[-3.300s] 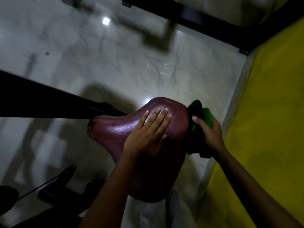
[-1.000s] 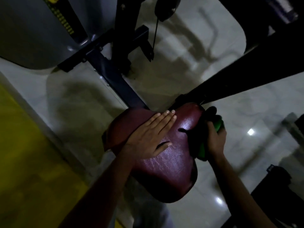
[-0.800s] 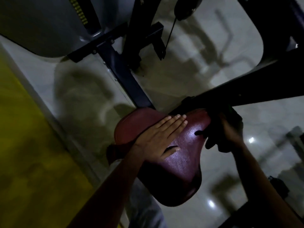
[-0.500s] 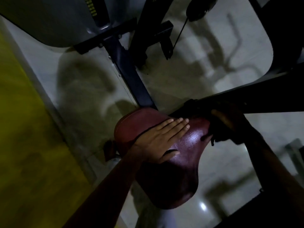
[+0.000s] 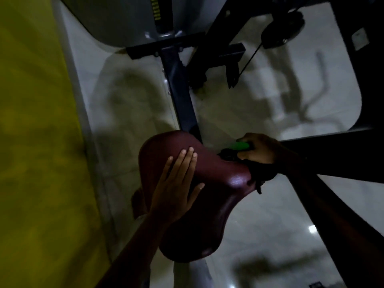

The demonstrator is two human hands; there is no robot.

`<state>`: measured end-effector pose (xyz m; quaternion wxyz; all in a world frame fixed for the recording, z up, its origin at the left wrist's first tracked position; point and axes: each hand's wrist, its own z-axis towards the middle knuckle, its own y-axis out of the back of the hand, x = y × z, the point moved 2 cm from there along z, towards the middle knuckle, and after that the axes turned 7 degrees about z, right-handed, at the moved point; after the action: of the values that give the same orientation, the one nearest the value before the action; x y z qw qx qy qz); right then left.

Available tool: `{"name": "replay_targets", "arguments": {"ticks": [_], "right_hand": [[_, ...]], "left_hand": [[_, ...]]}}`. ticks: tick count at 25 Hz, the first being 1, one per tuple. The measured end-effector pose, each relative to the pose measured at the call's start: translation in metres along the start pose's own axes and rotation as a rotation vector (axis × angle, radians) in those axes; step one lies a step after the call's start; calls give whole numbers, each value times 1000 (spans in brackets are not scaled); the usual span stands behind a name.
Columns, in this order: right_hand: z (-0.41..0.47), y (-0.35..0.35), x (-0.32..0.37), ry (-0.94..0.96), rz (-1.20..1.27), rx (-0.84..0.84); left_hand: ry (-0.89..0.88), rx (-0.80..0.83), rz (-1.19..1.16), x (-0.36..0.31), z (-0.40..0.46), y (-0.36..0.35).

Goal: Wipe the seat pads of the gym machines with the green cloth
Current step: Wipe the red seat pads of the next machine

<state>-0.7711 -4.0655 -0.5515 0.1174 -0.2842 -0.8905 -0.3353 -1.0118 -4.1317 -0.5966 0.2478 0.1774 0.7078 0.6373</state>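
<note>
A maroon saddle-shaped seat pad point(image 5: 216, 188) fills the lower middle of the view. My left hand point(image 5: 176, 188) lies flat on its top, fingers together and pointing up. My right hand point(image 5: 257, 148) is closed around the green cloth point(image 5: 239, 145) at the pad's upper right edge. Only a bright green strip of the cloth shows; the rest hangs dark below my wrist against the pad's side.
A dark blue machine frame beam point(image 5: 180, 96) runs from the pad up to a crossbar. A black pulley wheel point(image 5: 282, 32) with a cable sits upper right. A yellow wall point(image 5: 31, 142) runs along the left. A thick black bar point(image 5: 342, 152) crosses on the right above glossy tiles.
The view has swung around the seat. My right hand with the cloth has slid from the pad's right side up to its upper right edge. The left hand stays flat on the pad.
</note>
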Motion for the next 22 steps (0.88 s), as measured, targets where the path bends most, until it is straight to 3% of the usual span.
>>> {"name": "replay_targets", "arguments": {"ticks": [5,11,16,18,22], "right_hand": [[28,-21,54,149,13,48],[22,-7,31,-105,147,243],[63,-40,84,249,445,-18],[77,-47,92,325,454,-74],[68,-23,68,242,322,123]], "left_hand": [[92,-61,-4,-3,-2,-2],[167,-77,-34,-2,-6,-6],[201,-52,-57,-1,-7,-7],[199,-51,-73,-1,-6,-6],[195,-64,-78,-1,-6,-5]]}}
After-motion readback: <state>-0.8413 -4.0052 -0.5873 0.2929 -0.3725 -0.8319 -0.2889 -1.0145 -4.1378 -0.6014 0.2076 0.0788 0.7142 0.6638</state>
